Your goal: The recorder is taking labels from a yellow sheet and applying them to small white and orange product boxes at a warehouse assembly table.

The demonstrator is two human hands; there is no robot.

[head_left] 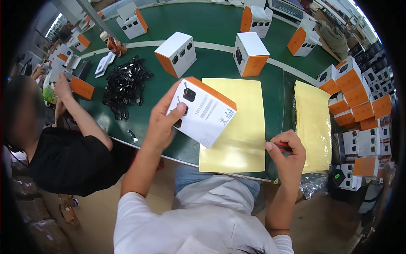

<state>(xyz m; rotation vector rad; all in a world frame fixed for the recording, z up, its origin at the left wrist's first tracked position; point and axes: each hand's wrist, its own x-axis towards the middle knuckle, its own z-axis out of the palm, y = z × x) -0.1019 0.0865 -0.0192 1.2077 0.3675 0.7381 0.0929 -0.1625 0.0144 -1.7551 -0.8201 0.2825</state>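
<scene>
My left hand point(162, 122) grips a white cardboard box point(206, 115) with an orange side, its thumb pressed on the printed face. The box is tilted and held above a yellow sheet point(237, 157) at the table's near edge. To the right of that sheet, my right hand point(292, 154) is closed around a small red-and-black object point(283, 147). Most of that object is hidden by the fingers, so its kind cannot be made out. The two hands are apart.
Two similar boxes point(178, 55) point(250, 55) stand beyond the sheet. More yellow sheets point(313, 127) lie at the right, beside many stacked boxes point(363, 108). Tangled black cables point(126, 82) and a brown bottle point(114, 44) are at the left, near a co-worker in a black shirt point(72, 158).
</scene>
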